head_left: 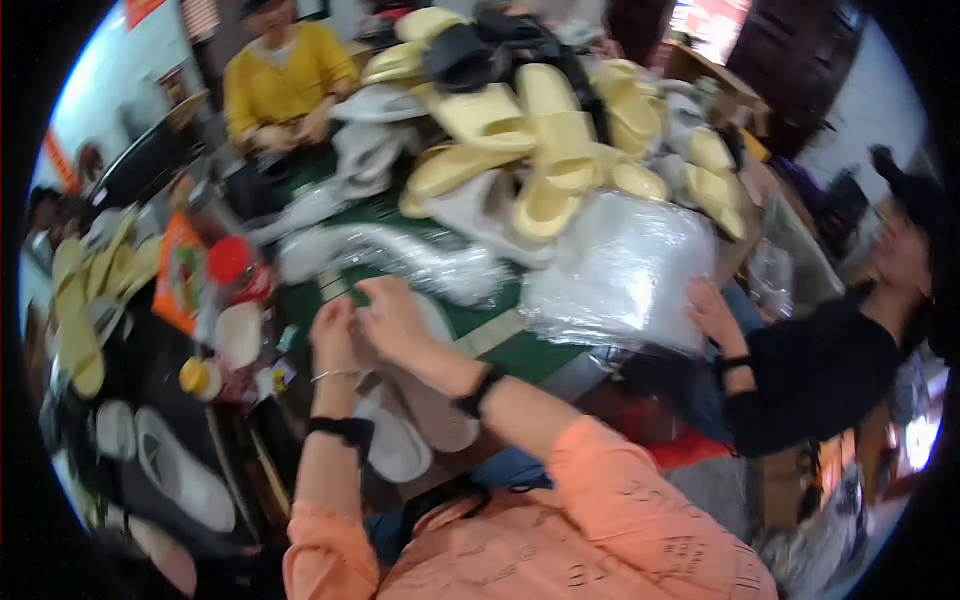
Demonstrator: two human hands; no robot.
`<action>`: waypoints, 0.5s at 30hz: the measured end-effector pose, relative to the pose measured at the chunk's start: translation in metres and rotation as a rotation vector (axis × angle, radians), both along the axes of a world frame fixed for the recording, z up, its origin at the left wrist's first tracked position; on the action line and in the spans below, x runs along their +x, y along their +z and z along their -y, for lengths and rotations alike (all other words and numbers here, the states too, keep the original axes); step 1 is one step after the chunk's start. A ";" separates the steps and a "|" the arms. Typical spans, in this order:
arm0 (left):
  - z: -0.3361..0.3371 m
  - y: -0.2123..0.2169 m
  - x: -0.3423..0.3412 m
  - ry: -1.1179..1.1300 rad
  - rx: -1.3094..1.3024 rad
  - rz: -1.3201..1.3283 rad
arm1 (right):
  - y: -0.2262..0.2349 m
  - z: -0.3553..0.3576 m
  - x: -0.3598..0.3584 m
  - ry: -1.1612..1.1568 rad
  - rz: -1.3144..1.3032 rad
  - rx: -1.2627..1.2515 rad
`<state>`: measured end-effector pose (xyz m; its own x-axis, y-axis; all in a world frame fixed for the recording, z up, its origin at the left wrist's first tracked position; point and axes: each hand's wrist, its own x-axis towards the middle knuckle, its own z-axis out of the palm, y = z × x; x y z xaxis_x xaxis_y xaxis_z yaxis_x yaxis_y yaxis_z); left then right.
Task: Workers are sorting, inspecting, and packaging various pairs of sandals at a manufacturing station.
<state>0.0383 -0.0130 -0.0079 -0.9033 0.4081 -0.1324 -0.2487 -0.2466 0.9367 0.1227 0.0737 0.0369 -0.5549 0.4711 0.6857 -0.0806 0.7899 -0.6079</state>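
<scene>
My left hand [336,338] and my right hand [392,318] are close together over the near edge of the table, fingers curled in. Whatever is between the fingers is too blurred and small to make out. Under my wrists lies a whitish slipper [398,448], and against it a beige-grey slipper [443,418], both partly covered by my forearms. Just beyond my fingers, a bundle of clear plastic wrap [420,262] stretches over the green tabletop [480,318].
Yellow and grey slippers [560,150] are heaped at the far side. A stack of clear plastic bags [630,265] lies right, under a co-worker's hand [712,312]. A red-lidded jar [232,262] stands left. Another person in yellow [285,85] sits across.
</scene>
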 end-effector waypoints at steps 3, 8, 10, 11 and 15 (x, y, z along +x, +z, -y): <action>0.011 0.003 -0.005 0.095 -0.033 -0.056 | 0.053 0.035 0.060 0.197 0.668 -0.148; 0.010 -0.005 -0.011 0.050 -0.125 -0.134 | 0.011 0.056 0.083 0.437 0.560 -0.027; 0.017 -0.006 -0.018 0.116 -0.221 -0.250 | 0.000 0.062 0.070 0.418 0.545 -0.038; 0.016 0.000 -0.018 0.137 -0.155 -0.198 | -0.012 0.061 0.063 0.414 0.533 -0.049; 0.015 0.067 0.028 0.158 0.015 -0.252 | -0.021 0.055 0.072 0.342 0.583 -0.051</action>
